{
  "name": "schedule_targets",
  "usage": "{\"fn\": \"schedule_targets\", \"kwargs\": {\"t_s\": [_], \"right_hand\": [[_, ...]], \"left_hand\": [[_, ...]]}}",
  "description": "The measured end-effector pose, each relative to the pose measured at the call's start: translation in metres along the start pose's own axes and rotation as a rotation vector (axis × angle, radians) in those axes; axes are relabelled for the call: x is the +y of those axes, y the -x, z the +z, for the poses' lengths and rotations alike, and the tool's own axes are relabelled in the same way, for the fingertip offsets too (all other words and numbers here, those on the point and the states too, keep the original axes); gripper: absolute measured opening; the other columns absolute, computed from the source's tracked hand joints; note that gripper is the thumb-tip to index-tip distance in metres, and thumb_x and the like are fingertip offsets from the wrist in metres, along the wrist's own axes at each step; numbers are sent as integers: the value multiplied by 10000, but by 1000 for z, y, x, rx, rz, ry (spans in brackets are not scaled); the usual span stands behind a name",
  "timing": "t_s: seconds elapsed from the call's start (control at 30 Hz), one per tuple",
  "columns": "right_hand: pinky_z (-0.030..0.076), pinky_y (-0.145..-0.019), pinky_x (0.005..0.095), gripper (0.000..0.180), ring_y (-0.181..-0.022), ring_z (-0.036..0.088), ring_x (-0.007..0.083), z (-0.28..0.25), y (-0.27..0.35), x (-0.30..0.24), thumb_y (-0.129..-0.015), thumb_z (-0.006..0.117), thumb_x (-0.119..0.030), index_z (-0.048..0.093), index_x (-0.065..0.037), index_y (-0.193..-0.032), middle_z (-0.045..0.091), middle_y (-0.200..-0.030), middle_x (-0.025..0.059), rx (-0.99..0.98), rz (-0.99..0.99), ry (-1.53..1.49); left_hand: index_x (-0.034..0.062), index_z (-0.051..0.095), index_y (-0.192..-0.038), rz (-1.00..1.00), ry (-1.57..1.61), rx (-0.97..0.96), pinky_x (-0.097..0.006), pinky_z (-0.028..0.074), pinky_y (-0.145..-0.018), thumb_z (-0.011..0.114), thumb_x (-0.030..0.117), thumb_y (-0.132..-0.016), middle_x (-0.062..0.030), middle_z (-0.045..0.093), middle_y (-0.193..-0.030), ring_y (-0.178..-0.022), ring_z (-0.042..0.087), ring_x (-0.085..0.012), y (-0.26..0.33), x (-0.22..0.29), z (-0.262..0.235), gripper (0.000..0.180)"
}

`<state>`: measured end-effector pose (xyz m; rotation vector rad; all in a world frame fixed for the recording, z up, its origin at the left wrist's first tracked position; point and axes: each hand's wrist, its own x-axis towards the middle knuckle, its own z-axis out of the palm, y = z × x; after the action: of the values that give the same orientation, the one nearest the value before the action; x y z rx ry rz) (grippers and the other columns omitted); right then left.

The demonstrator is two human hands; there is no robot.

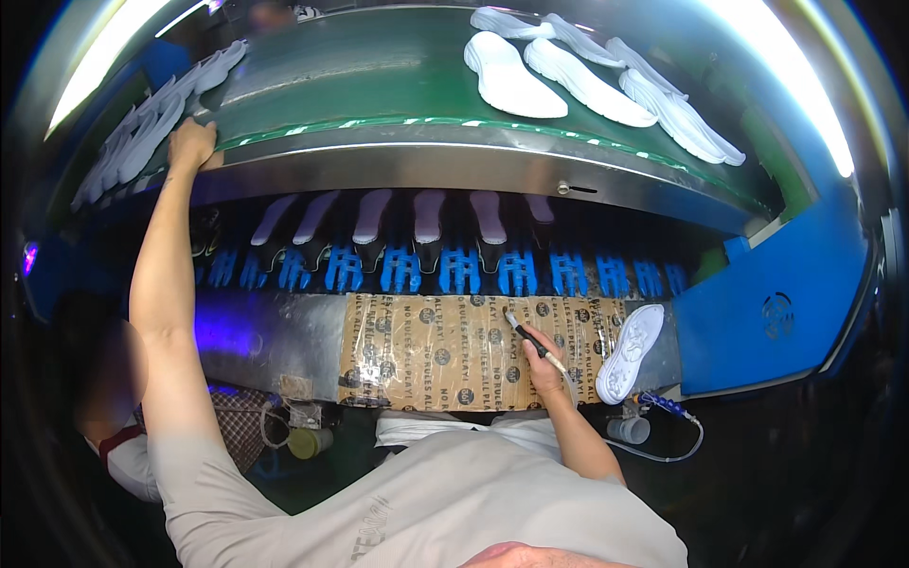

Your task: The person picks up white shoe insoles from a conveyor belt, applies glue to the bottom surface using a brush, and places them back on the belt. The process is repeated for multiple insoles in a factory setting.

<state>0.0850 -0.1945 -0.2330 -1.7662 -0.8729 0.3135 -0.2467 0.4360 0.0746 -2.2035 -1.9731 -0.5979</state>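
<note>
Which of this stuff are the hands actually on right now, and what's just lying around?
In hand:
- left hand on the green conveyor belt edge, beside stacked white soles
- right hand gripping a pen-like tool with hose, over brown printed paper

Lying about:
- white soles up the belt
- white shoe
- blue racks

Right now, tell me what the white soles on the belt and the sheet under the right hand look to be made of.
White soles: probably foam or rubber, matte, moulded and smooth. Sheet under the right hand: looks like brown kraft paper or cardboard, dull, printed with dark round marks. The belt: likely green rubberised fabric with a slight sheen.
</note>
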Motion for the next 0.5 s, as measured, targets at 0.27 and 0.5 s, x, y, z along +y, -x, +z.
{"fn": "schedule_targets", "kwargs": {"t_s": [0.27,0.5], "right_hand": [[529,-835,362,306,-925,689,275,-3,-1,-3,-943,679,-160,721,3,-1198,721,-1038,169,-24,-45,26],[547,-842,373,295,-941,707,306,2,-4,0,-906,702,-64,735,-25,-1197,732,-1054,171,7,-117,-50]], "left_hand": [[14,674,-1243,175,-5,263,-544,519,-960,615,398,-968,-298,664,-1240,-1140,636,-486,14,10,1,476],[26,730,-1160,851,341,393,-461,532,-980,648,299,-966,-228,700,-1217,-1114,682,-407,90,182,-55,345]]}}
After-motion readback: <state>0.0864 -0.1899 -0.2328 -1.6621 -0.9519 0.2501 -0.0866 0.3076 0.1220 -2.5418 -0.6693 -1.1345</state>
